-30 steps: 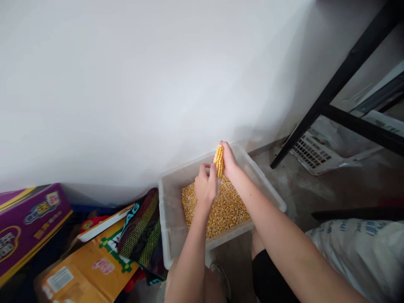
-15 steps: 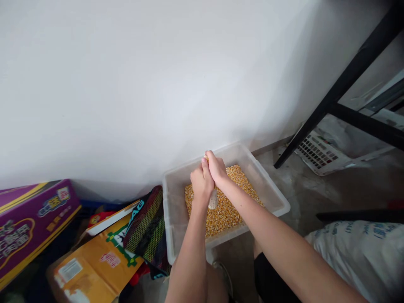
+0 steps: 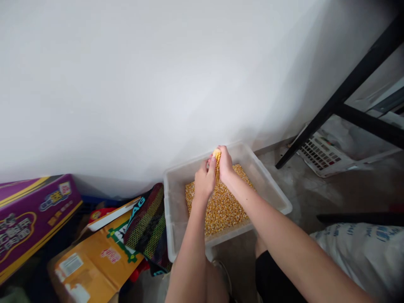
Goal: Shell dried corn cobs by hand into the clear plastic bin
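Between my two hands is a corn cob (image 3: 217, 162), held upright above a plastic bin, with yellow kernels showing on its near side. My left hand (image 3: 204, 179) is closed on its left side, the thumb pressed along the kernels. Around the right side wraps my right hand (image 3: 225, 165), its fingers mostly hidden behind the cob. Beneath them, loose corn kernels (image 3: 225, 210) cover the floor of the translucent bin (image 3: 176, 235).
A purple box (image 3: 38, 219), an orange flattened carton (image 3: 97, 261) and a mesh bag (image 3: 150, 231) lie left of the bin. On the right are a black metal frame (image 3: 331, 97), a white basket (image 3: 322, 158) and a white printed sack (image 3: 362, 248). A white wall (image 3: 142, 84) stands behind.
My hands have shifted slightly right and opened around the cob, so its yellow kernels now show. The pale bare end that stuck out below my hands is out of sight.
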The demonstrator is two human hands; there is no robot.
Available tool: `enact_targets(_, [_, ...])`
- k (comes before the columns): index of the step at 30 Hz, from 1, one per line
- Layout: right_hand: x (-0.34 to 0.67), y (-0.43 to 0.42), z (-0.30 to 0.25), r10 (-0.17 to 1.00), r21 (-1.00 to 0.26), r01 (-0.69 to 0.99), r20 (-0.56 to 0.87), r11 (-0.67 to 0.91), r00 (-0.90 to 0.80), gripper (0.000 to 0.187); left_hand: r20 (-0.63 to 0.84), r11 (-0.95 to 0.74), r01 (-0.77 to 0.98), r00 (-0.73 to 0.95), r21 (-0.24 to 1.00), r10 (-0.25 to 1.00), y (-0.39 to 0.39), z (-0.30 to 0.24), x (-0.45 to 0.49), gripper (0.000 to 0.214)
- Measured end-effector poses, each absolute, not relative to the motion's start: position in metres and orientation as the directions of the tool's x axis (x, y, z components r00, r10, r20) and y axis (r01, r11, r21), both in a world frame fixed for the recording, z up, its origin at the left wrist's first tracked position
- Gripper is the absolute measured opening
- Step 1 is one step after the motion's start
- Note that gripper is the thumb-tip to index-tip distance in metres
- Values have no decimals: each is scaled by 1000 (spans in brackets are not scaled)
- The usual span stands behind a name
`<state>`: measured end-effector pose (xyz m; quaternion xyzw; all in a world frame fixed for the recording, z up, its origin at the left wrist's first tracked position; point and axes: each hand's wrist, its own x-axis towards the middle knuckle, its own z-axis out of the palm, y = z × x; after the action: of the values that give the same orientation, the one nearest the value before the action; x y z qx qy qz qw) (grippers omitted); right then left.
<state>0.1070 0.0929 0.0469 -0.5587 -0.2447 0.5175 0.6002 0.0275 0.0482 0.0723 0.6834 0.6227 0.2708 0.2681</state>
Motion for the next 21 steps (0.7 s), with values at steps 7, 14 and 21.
enact_targets(7, [107, 95, 52, 848, -868, -449, -392, -212, 357, 24, -17, 15, 875, -7, 484, 1000, 48, 63, 31, 79])
enact_targets(14, [99, 93, 47, 852, -893, -381, -380, -238, 359, 20, 75, 31, 916, -67, 400, 995, 48, 66, 36, 77])
enact_targets(21, [108, 93, 39, 902, -981, -96, -192, -167, 388, 31, 79, -72, 916, 44, 394, 996, 53, 57, 33, 78])
